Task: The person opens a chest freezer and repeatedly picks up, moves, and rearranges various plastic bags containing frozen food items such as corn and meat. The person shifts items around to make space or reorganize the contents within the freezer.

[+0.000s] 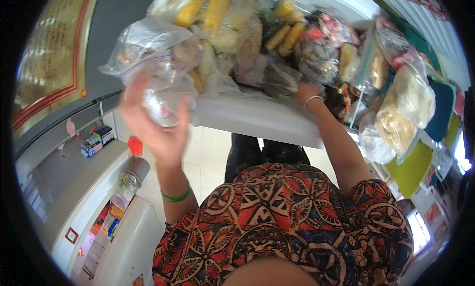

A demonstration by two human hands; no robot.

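Blurred by motion, my left hand (154, 119) has its thumb and fingers spread in front of a clear zip bag (148, 52) of food on the left; whether it touches the white wrapped thing (161, 104) behind it I cannot tell. My right hand (308, 93) reaches in over the white front edge (256, 113) of an open chest of bagged food, its fingers at a translucent plastic bag (282, 78). Those fingertips are partly hidden. Yellow corn cobs (291, 37) in plastic lie beyond it, beside a bag with dark contents (319, 60).
Bulging food bags (402, 108) hang over the right side. A grey ledge (74, 174) with small boxes (102, 134) runs along the lower left, near a cylindrical container (133, 173) and a white appliance (130, 237). Green chair-like panels (412, 167) stand at the right.
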